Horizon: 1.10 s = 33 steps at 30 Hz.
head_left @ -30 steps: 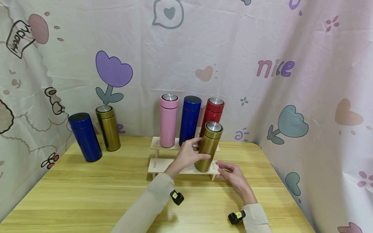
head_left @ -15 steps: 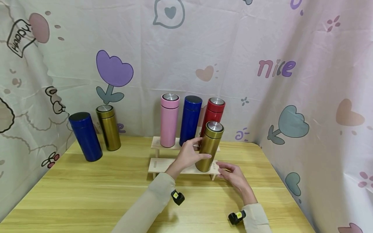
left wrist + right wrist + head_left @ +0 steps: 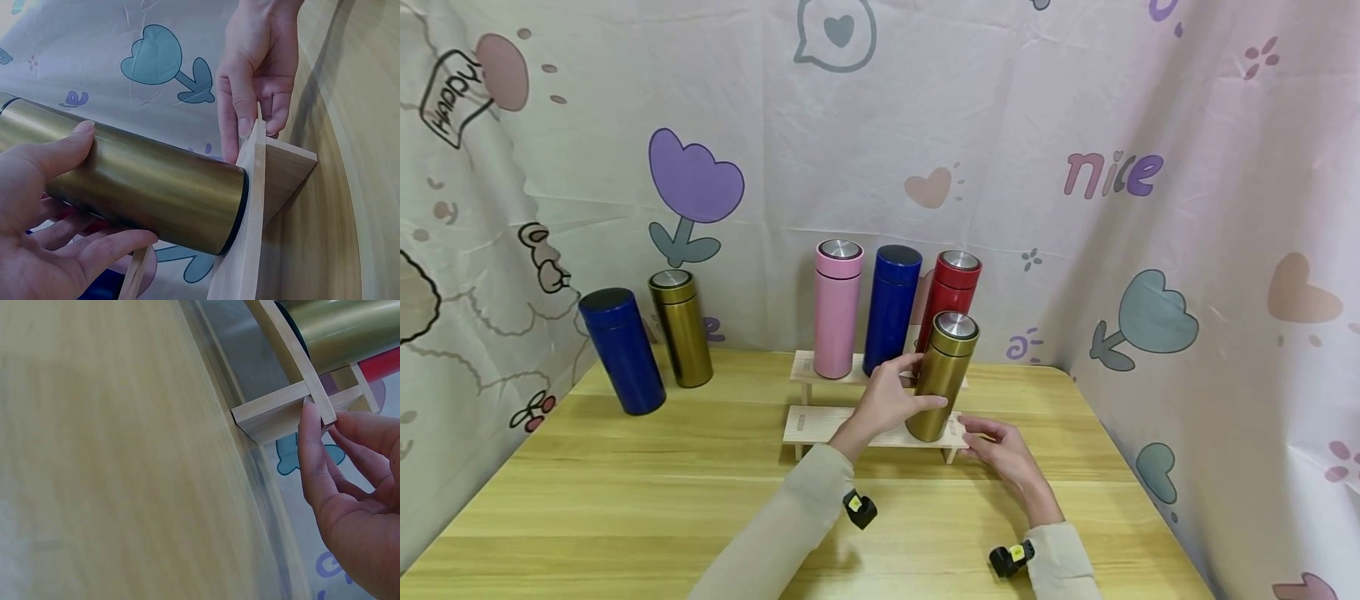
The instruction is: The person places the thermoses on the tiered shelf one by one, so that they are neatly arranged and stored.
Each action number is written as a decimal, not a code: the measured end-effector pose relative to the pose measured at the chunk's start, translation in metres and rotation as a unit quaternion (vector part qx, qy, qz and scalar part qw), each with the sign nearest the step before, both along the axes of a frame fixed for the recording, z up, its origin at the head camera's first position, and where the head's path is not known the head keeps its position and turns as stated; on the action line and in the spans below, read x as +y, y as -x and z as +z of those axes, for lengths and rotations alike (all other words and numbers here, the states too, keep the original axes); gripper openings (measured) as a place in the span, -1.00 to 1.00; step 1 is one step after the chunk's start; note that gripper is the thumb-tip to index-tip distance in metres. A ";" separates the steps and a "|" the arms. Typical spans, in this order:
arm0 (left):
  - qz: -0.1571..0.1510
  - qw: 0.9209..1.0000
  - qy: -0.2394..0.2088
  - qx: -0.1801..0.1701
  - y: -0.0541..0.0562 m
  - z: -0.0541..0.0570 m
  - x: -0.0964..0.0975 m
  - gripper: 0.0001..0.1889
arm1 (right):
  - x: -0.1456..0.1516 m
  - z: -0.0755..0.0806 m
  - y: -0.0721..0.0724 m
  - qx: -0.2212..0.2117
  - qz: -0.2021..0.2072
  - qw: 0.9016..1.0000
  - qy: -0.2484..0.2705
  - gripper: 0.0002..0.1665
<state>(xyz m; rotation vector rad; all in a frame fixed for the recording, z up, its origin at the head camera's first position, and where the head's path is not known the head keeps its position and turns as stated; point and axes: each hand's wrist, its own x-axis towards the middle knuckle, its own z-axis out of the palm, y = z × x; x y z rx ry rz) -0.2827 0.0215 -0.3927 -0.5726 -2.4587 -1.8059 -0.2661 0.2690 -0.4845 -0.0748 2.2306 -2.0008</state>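
My left hand (image 3: 887, 404) grips a gold thermos flask (image 3: 945, 371) with a steel-topped lid, thumb on one side and fingers round the other. The flask stands upright on the right part of the lower step of a small wooden two-tier rack (image 3: 827, 423); in the left wrist view its base meets the board. At the rack's right end my right hand (image 3: 1006, 457) pinches the lower board's edge between thumb and fingers, as the right wrist view shows. On the upper step stand a pink flask (image 3: 835, 325), a blue flask (image 3: 891, 312) and a red flask (image 3: 953, 283), partly hidden.
A second blue flask (image 3: 622, 354) and a second gold flask (image 3: 681, 333) stand on the left of the wooden table (image 3: 625, 500). A printed curtain (image 3: 1000, 100) hangs behind the table and along both sides.
Both hands keep their holds, and the gold flask stays on the lower step. Everything shifts very slightly in the head view as the camera moves.
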 end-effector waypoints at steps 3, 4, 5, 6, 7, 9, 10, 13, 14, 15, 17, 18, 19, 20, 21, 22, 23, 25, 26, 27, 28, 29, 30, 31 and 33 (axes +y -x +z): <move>0.003 1.000 0.011 0.013 0.000 -0.001 0.002 -0.23 | 0.001 0.000 0.000 0.000 0.000 1.000 0.002 -0.45; 0.005 1.000 0.016 0.016 0.001 -0.001 0.002 -0.23 | 0.001 0.001 0.000 -0.001 -0.002 1.000 0.004 -0.45; 0.005 1.000 0.018 0.020 0.001 -0.002 0.003 -0.24 | 0.001 0.001 0.001 -0.001 -0.002 1.000 0.003 -0.46; 0.006 1.000 0.020 0.022 0.001 -0.002 0.003 -0.24 | 0.002 0.001 0.001 -0.001 -0.001 1.000 0.003 -0.45; 0.007 0.999 0.022 0.023 0.001 -0.003 0.003 -0.24 | 0.002 0.001 0.001 -0.001 0.000 1.000 0.003 -0.45; 0.008 0.999 0.020 0.024 0.001 -0.003 0.002 -0.24 | 0.001 0.001 0.001 0.000 0.001 1.000 0.002 -0.45; 0.007 0.999 0.020 0.025 0.001 -0.003 0.002 -0.24 | 0.001 0.001 0.001 0.002 0.003 1.000 0.000 -0.45; 0.004 0.999 0.017 0.027 0.001 -0.004 0.001 -0.23 | 0.001 0.001 0.000 0.005 0.006 1.000 0.002 -0.44; 0.004 0.999 0.016 0.027 0.001 -0.004 0.000 -0.23 | 0.001 0.001 0.000 0.005 0.009 1.000 0.002 -0.43; 0.003 0.999 0.016 0.028 0.001 -0.004 0.000 -0.23 | 0.001 0.001 0.000 0.005 0.010 1.000 0.004 -0.43; 0.001 1.000 0.015 0.027 0.000 -0.004 -0.001 -0.23 | 0.000 0.001 0.000 0.003 0.011 1.000 0.009 -0.43; -0.002 1.000 0.012 0.026 0.000 -0.004 -0.002 -0.23 | 0.000 0.001 0.000 0.003 0.011 1.000 0.009 -0.42; -0.003 1.000 0.011 0.024 0.000 -0.005 -0.003 -0.24 | 0.000 0.001 0.000 0.002 0.011 1.000 0.011 -0.42; -0.005 1.000 0.009 0.021 0.000 -0.005 -0.003 -0.24 | -0.001 0.001 0.000 0.002 0.011 1.000 0.010 -0.42; -0.006 1.000 0.008 0.018 -0.001 -0.005 -0.005 -0.25 | -0.001 0.001 -0.001 0.001 0.009 1.000 0.011 -0.42; -0.007 1.000 0.006 0.014 -0.001 -0.005 -0.006 -0.25 | -0.001 0.001 -0.001 0.001 0.009 1.000 0.011 -0.42; -0.009 1.000 0.004 0.010 -0.001 -0.006 -0.007 -0.26 | -0.001 0.002 -0.001 0.001 0.007 1.000 0.011 -0.42; -0.010 1.000 0.006 0.002 -0.002 -0.006 -0.011 -0.25 | -0.001 0.002 -0.001 0.002 0.006 1.000 0.011 -0.42; -0.011 1.000 0.007 0.001 -0.003 -0.006 -0.013 -0.25 | -0.002 0.002 -0.001 0.002 0.006 1.000 0.011 -0.42; -0.011 1.000 0.007 0.002 -0.003 -0.007 -0.016 -0.24 | -0.002 0.002 -0.001 0.003 0.006 1.000 0.012 -0.42; -0.013 1.000 0.006 0.002 -0.003 -0.007 -0.019 -0.23 | -0.002 0.002 -0.001 0.004 0.006 1.000 0.013 -0.42; -0.013 1.000 0.006 0.007 -0.004 -0.007 -0.022 -0.23 | -0.002 0.002 -0.001 0.004 0.006 1.000 0.014 -0.42; -0.013 1.000 0.005 0.012 -0.004 -0.007 -0.025 -0.23 | -0.002 0.002 -0.001 0.005 0.007 1.000 0.015 -0.42; -0.014 1.000 0.004 0.018 -0.004 -0.007 -0.028 -0.24 | -0.002 0.002 -0.001 0.005 0.008 1.000 0.015 -0.42; -0.013 0.999 0.001 0.030 -0.004 -0.007 -0.035 -0.26 | -0.001 0.001 -0.001 0.006 0.007 1.000 0.015 -0.42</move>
